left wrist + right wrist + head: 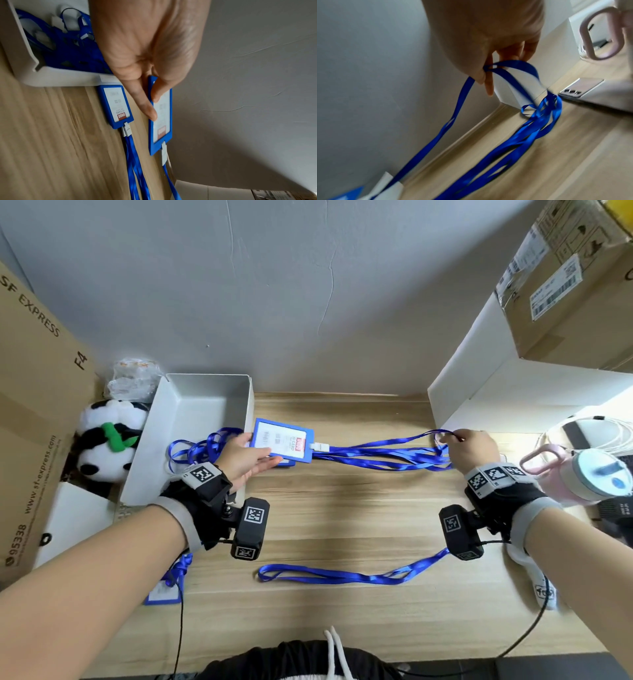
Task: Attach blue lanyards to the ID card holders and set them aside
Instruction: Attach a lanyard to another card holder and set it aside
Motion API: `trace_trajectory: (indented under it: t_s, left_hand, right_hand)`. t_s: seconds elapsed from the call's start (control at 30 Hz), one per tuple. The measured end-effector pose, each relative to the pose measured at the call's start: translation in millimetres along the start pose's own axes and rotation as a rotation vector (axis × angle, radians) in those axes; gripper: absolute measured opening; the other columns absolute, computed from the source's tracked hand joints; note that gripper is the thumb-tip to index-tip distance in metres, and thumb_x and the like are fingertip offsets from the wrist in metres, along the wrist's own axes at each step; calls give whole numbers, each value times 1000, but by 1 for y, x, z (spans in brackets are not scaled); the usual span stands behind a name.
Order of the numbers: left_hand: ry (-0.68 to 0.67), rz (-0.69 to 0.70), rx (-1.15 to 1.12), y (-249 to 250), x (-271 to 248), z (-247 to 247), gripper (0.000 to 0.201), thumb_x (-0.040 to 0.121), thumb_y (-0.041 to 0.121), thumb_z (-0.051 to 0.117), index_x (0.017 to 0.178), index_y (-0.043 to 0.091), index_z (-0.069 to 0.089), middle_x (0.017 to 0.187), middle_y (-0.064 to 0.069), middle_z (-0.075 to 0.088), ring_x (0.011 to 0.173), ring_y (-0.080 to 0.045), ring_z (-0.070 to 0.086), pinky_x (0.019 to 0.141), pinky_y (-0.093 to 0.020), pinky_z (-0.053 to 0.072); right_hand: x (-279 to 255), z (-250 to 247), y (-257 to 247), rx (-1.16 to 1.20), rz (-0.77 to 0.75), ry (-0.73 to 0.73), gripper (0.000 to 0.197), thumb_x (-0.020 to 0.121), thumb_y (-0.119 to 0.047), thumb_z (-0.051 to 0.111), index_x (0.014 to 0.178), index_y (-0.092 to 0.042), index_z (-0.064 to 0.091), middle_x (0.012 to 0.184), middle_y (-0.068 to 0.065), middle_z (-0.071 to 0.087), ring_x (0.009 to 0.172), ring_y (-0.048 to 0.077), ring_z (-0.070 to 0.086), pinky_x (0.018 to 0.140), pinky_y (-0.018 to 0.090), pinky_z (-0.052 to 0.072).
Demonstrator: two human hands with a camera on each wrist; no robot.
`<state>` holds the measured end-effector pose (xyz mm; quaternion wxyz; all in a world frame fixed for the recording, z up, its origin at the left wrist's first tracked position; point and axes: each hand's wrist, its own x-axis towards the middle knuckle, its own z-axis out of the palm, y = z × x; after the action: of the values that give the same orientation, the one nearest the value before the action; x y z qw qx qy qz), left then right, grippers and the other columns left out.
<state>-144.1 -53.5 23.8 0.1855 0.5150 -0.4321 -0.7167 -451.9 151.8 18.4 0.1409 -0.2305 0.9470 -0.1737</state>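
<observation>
My left hand (pixel 251 455) pinches a blue ID card holder (pixel 282 440) by its end, thumb on the face and fingers beneath. It is raised just above a second holder (pixel 116 106) that lies flat on the table with its lanyard clipped on. From the held holder's white clip a blue lanyard (pixel 394 441) runs right to my right hand (pixel 454 437), which pinches its far loop (pixel 510 65) off the table. Below it, a bundle of other lanyards (pixel 530 128) lies on the wood. In the left wrist view my left hand (pixel 154 108) grips the held holder (pixel 160 129).
A white box (pixel 202 405) holding loose lanyards stands at the left, beside a panda toy (pixel 102 443). One loose lanyard (pixel 342 575) lies near me, and another holder (pixel 164 592) at the front left. A phone (pixel 583 86) and a pink bottle (pixel 582 474) sit at the right.
</observation>
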Motion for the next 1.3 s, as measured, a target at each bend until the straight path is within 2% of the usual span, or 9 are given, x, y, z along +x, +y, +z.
trace_trajectory:
  t_s: [0.27, 0.4, 0.53, 0.8, 0.9, 0.97, 1.03, 1.17, 1.3]
  left_hand:
    - [125, -171, -149, -13, 26, 14, 30, 98, -3, 33, 127, -9, 38, 127, -32, 51, 72, -27, 61, 45, -23, 55]
    - [148, -256, -211, -20, 37, 21, 36, 97, -6, 24, 131, -6, 38, 128, -32, 49, 81, -35, 63, 44, -25, 55]
    - [245, -336, -239, -27, 53, 29, 45, 93, -9, 20, 137, -10, 31, 128, -33, 50, 49, -25, 67, 39, -21, 51]
    - [376, -441, -278, -28, 68, 36, 35, 96, -6, 19, 121, -6, 44, 131, -25, 51, 119, -31, 56, 51, -18, 47]
    - [452, -460, -274, -35, 80, 35, 29, 94, -8, 21, 87, 0, 49, 93, -22, 65, 61, -16, 71, 38, -12, 40]
    - [503, -483, -269, -41, 87, 36, 30, 96, -4, 22, 81, 3, 47, 49, -14, 62, 29, -9, 56, 27, -11, 31]
    - [520, -497, -200, -49, 94, 36, 29, 95, -3, 21, 85, 3, 48, 37, -6, 57, 23, -4, 48, 27, -9, 27]
    - [539, -535, -149, -52, 100, 37, 25, 96, 2, 25, 101, 8, 49, 70, -6, 53, 19, -3, 42, 28, -8, 27]
    - [565, -574, -112, -47, 98, 38, 20, 96, 6, 32, 95, 7, 52, 67, -5, 51, 45, -9, 43, 44, -16, 29]
  right_hand:
    - [29, 8, 27, 69, 244, -48, 28, 90, -12, 44, 99, 5, 64, 99, 26, 62, 91, 39, 54, 81, 37, 44]
    - [49, 21, 42, 421, 381, 6, 23, 87, -11, 41, 92, -7, 62, 71, 13, 61, 58, 27, 62, 41, 22, 50]
    - [73, 38, 60, 494, 477, 75, 16, 86, -24, 46, 85, -15, 59, 81, 12, 72, 72, 32, 70, 67, 45, 60]
    - [86, 59, 54, 288, 430, 124, 17, 85, -21, 47, 96, -17, 58, 84, 11, 49, 76, 27, 43, 73, 30, 37]
    - [87, 69, 53, 242, 416, 97, 29, 78, -27, 42, 97, -12, 59, 88, 20, 54, 80, 35, 47, 75, 34, 38]
    - [87, 76, 57, 181, 413, 56, 28, 87, -16, 47, 106, -3, 63, 103, 26, 62, 95, 41, 57, 82, 38, 43]
    - [85, 83, 59, 109, 407, -12, 31, 88, -15, 50, 113, -1, 62, 111, 27, 62, 104, 41, 57, 87, 39, 43]
    - [82, 92, 60, 4, 439, -140, 39, 83, -23, 56, 118, -7, 59, 123, 28, 54, 110, 39, 53, 95, 39, 41]
    - [80, 91, 58, -38, 514, -205, 51, 85, -20, 53, 135, -17, 46, 137, 24, 37, 122, 38, 44, 107, 37, 32]
